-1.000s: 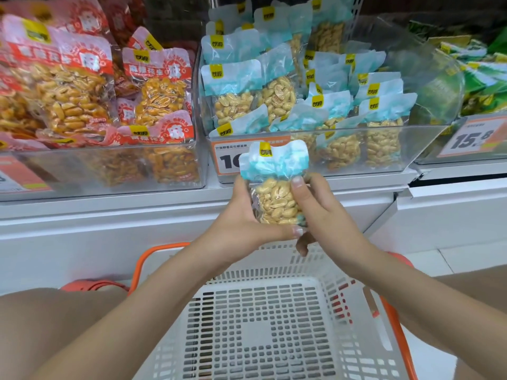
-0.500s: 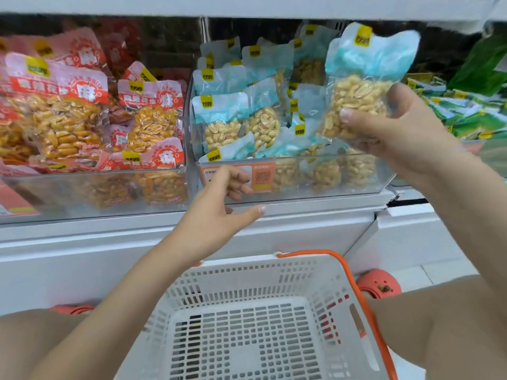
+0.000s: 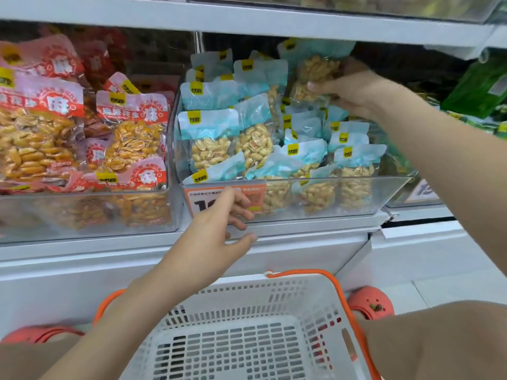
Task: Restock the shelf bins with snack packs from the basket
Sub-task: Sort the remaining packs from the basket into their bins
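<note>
My right hand (image 3: 354, 90) grips a clear peanut pack with a pale blue top (image 3: 315, 69), holding it over the back right of the clear middle bin (image 3: 384, 193). That bin holds several matching blue-topped peanut packs (image 3: 208, 138). My left hand (image 3: 219, 231) hovers with loosely spread fingers in front of the bin's orange price tag (image 3: 255, 198), holding nothing. Below my arms sits the white plastic basket with orange handles (image 3: 247, 338); no packs show in the part of it I can see.
The clear bin on the left (image 3: 82, 215) is full of red-labelled snack packs (image 3: 131, 133). Green packs (image 3: 482, 89) fill a bin at the right. A white shelf (image 3: 247, 20) runs close above the bins. Coral-coloured shoes (image 3: 370, 303) stand beside the basket.
My right hand carried the peanut pack from in front of the bin up and back over its rear right. My left hand let go of the pack and stays near the price tag.
</note>
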